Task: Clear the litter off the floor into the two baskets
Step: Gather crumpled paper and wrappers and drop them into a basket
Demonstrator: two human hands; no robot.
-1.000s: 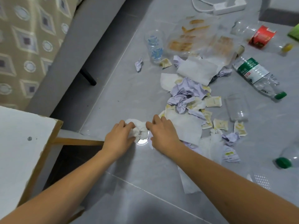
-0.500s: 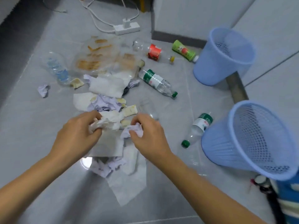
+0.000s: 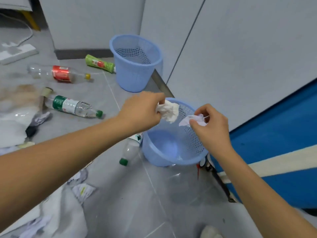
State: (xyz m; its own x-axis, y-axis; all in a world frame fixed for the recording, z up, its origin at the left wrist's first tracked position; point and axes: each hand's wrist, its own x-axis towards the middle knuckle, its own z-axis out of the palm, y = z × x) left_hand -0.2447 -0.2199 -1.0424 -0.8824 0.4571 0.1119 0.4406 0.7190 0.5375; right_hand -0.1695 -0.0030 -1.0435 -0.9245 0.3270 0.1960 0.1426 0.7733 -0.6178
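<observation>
Two blue mesh baskets stand by the wall: the near basket [image 3: 173,157] under my hands and the far basket [image 3: 135,76] behind it. My left hand [image 3: 142,112] grips a crumpled white tissue [image 3: 169,110] over the near basket's rim. My right hand [image 3: 211,124] pinches a crumpled pale purple paper [image 3: 192,120] above the same basket's opening. Both wads hang in the air. The near basket looks empty inside.
Plastic bottles lie on the grey floor: a green-label bottle [image 3: 72,105], a red-label bottle [image 3: 60,73], a green tube-like bottle [image 3: 100,63] and one bottle [image 3: 129,150] against the near basket. Paper scraps [image 3: 82,190] and white sheets spread at lower left. A blue board [image 3: 277,134] leans at right.
Both hands lifted from the paper pile on the floor and swung right with their wads, and now hover over the near basket. The view turned right with them.
</observation>
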